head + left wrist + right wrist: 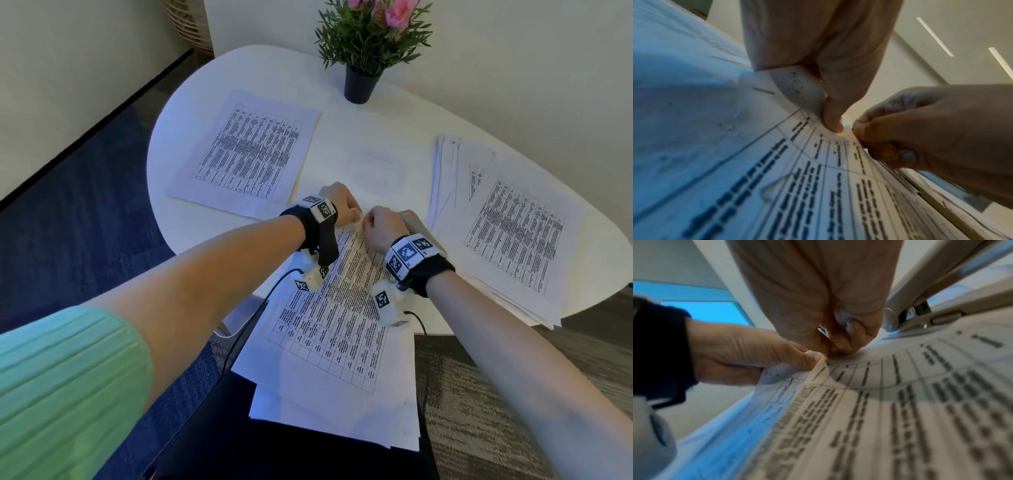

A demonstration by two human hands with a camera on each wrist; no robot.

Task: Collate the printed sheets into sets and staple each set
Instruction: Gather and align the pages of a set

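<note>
Printed set (329,322) overhanging table edge, both hands pinching its far corner, stapler (416,222) beside right hand (383,229), left hand (339,205)

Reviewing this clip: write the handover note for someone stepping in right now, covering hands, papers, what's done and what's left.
Left hand: pinches the top corner of the near set, corner curled up.
Right hand: fingers curled at the same corner; exact hold unclear.
Stapler: on the table, just beyond the right hand.
Left stack and right stack: lying printed side up, fanned on the right.
Done: one set gathered in front. Whether it is stapled cannot be told.
Left: check that corner, then collate and staple the rest.
</note>
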